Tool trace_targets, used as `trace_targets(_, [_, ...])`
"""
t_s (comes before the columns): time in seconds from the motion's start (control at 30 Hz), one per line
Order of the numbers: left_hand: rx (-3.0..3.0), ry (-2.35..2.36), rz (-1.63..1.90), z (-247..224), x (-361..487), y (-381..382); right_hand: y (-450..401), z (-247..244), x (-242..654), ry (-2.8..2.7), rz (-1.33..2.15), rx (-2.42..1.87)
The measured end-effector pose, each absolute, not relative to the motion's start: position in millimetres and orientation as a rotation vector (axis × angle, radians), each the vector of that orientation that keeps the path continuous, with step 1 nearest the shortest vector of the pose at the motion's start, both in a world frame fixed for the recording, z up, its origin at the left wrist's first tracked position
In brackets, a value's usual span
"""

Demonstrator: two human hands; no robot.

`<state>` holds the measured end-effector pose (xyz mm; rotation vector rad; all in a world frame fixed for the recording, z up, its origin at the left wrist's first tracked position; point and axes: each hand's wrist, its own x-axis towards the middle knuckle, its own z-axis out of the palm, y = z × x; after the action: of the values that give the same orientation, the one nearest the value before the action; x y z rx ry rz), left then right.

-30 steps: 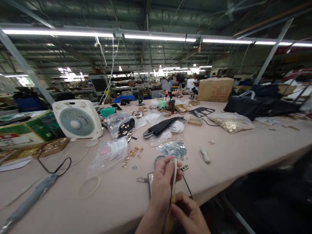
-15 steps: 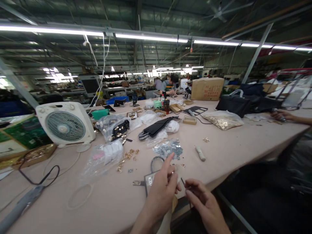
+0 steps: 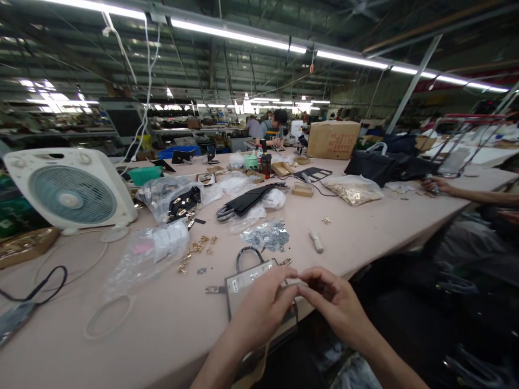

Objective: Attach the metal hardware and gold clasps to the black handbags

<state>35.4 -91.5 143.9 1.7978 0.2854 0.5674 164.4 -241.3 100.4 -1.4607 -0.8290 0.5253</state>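
Observation:
A small grey bag panel with a dark looped handle (image 3: 239, 282) lies at the table's front edge, a metal-tipped strap (image 3: 214, 290) sticking out to its left. Over its right part is my left hand (image 3: 270, 297), thumb and fingertips pinched together. My right hand (image 3: 330, 294) meets it from the right, also pinching. What the fingertips grip is too small to make out. Beyond the bag lie a pile of grey metal plates (image 3: 266, 234) and gold-coloured fittings (image 3: 197, 248). A pale wrapped tool (image 3: 316, 241) rests to the right.
On the left are a white fan (image 3: 71, 189), plastic bags (image 3: 150, 248) and a pale ring (image 3: 109, 317). Black straps (image 3: 253, 201), a bag of fittings (image 3: 353, 189) and a carton (image 3: 332, 140) lie farther back. Another person's hand (image 3: 438, 185) is at the right.
My hands have come together at the fingertips; my left index finger, raised before, is now bent down. The view has shifted, showing more of the bag panel.

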Motion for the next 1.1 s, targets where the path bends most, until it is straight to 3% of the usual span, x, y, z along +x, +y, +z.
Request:
trace_targets(0.1, [2.044,0.171,0.276,138.2,36.9,-88.4,-249.5,96.5,162.9,-0.796,0.499,-1.485])
trace_targets(0.53, [2.376,0.204,0.177,124.0,37.7,-90.2,-262.6,124.3,183.5,-1.470,0.164,-1.778])
trace_targets(0.77, [2.499,0.199,0.139,115.6,33.0,-86.0,-249.0,117.1,184.5,-1.657,0.259,-1.816])
trace_targets(1.1, [2.320,0.188,0.152,114.7,31.4,-84.8,-248.5,114.2,186.2,-1.426,0.470,-1.815])
